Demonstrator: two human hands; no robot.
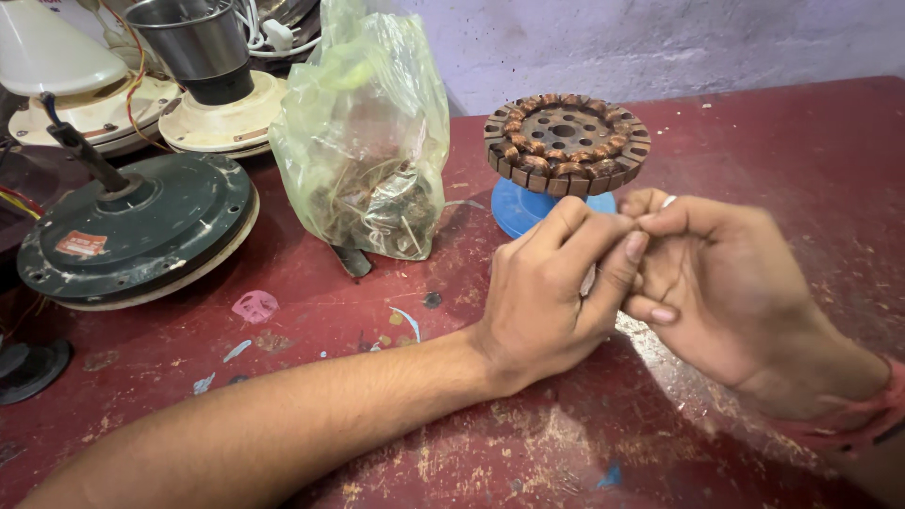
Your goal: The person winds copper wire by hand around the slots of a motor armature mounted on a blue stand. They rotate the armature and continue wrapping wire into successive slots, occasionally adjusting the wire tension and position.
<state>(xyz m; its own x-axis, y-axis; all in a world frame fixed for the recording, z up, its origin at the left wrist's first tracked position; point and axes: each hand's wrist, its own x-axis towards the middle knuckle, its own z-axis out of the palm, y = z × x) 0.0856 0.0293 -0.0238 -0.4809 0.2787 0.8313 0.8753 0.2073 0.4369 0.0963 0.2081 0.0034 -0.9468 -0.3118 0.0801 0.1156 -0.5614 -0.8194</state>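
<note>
Head view: worn red bench (754, 141), paint chipped & scratched. Round stator (567, 143) w/ copper windings sits on a blue disc (514, 209), just behind the hands. Crinkled clear plastic bag (363, 132) stands left of it, holding dark metal scraps & copper bits. Dark green fan motor housing (137, 231) at far left, cream ones behind. Left hand (547, 292) & right hand (716, 283) meet above the bench, fingers (633, 250) pinched together on something thin; can't tell what it is. Silver ring on right hand.
</note>
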